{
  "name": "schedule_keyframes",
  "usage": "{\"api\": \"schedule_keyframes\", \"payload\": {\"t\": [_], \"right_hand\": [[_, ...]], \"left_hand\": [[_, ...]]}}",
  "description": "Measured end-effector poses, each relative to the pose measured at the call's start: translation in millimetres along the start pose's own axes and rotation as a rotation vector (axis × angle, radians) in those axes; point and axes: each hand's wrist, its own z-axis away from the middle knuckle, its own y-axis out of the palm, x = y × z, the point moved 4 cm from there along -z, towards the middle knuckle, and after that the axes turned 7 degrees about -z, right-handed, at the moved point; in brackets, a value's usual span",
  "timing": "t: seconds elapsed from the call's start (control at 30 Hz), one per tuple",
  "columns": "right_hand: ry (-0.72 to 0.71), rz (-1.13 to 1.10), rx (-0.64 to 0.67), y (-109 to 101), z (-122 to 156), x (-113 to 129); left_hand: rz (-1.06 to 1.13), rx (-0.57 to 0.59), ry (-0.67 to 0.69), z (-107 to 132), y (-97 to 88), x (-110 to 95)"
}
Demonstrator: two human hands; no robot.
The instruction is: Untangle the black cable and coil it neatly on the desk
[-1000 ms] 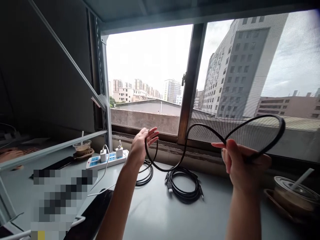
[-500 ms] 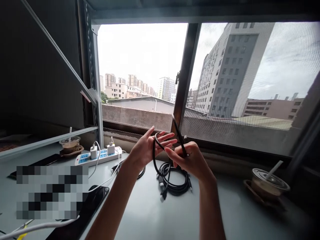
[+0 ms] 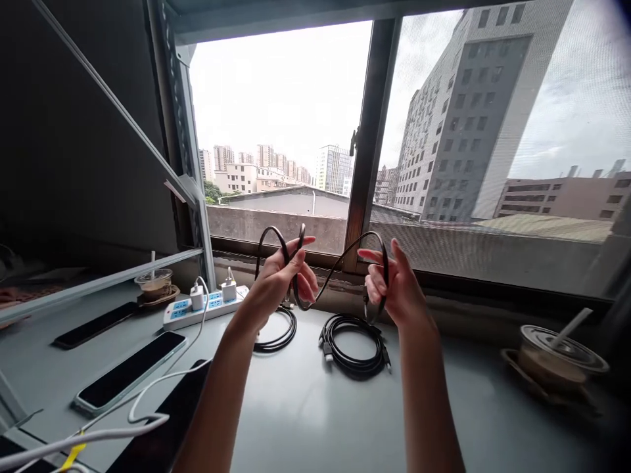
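A black cable is strung between my two hands above the table, sagging in a loose curve. My left hand is closed on it, thumb pressed over the strands, with a loop standing up at the back of the hand. My right hand grips the other part, its middle fingers curled and index finger and thumb partly raised; a cable end seems to hang by the palm. Below, a coiled black cable with plug ends lies on the table. Another black coil sits partly hidden behind my left forearm.
A white power strip with plugged-in chargers stands at the back left. Phones and a white charging cable lie on the left. Cups with straws stand at far left and right. A window frame rises behind.
My hands have moved apart, stretching the cable between them. My left hand has gone from spread fingers to closed on the cable. The view has shifted slightly.
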Motion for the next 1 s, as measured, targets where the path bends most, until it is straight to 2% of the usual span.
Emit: {"api": "schedule_keyframes", "payload": {"t": [0.1,0.17,0.27,0.33,0.4,0.57,0.67,0.73,0.87,0.93,1.0], "right_hand": [[0.035,-0.092,0.125,0,10,9],[0.028,-0.058,0.082,0,18,16],[0.032,0.125,-0.048,2,26,22],[0.044,0.262,-0.113,2,27,21],[0.065,0.346,-0.116,2,25,17],[0.105,0.488,0.121,16,21,4],[0.052,0.54,0.168,21,19,4],[0.017,0.577,0.141,19,17,4],[0.078,0.675,0.014,6,11,-4],[0.092,0.683,-0.02,3,8,-8],[0.089,0.664,-0.004,7,7,-13]], "left_hand": [[-0.063,-0.019,0.05,-2,-12.6,1],[-0.112,-0.023,0.067,-5,-17.0,3],[-0.206,0.008,0.079,-6,-13.7,6],[-0.237,0.09,0.084,-4,-3.8,6],[-0.229,0.199,0.111,-1,9.5,3],[-0.141,0.472,0.166,7,36.4,-1],[-0.194,0.595,0.131,11,39.6,2],[-0.267,0.556,0.088,11,34.3,5],[-0.416,0.289,0.062,7,18.0,9],[-0.49,0.291,0.063,7,18.9,10],[-0.512,0.408,0.036,10,27.6,14]]}}
